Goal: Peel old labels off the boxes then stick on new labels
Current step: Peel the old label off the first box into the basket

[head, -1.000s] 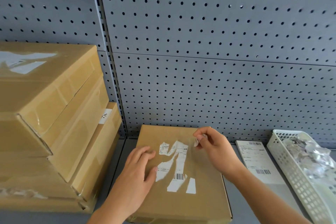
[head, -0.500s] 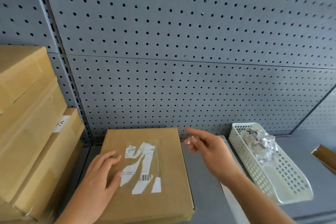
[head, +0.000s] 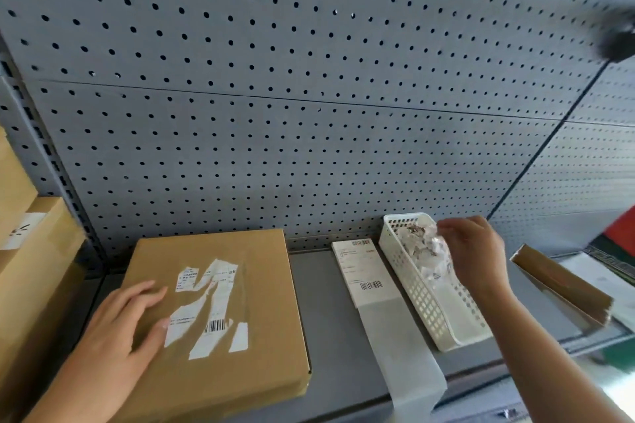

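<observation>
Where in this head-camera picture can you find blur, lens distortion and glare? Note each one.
All in the head view: motion blur smears the stacked boxes at left and a dark object top right; wide-angle distortion fans the hole rows of the pegboard; a faint sheen lies on the clear tape over the old label.

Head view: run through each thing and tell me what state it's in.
Flat box, closed, on the shelf.
Old label, partly peeled, in torn strips.
Left hand, flat on the box.
Right hand, over the basket's far end; grip unclear.
White basket, holding crumpled scraps.
New label, lying flat, not yet stuck on.
</observation>
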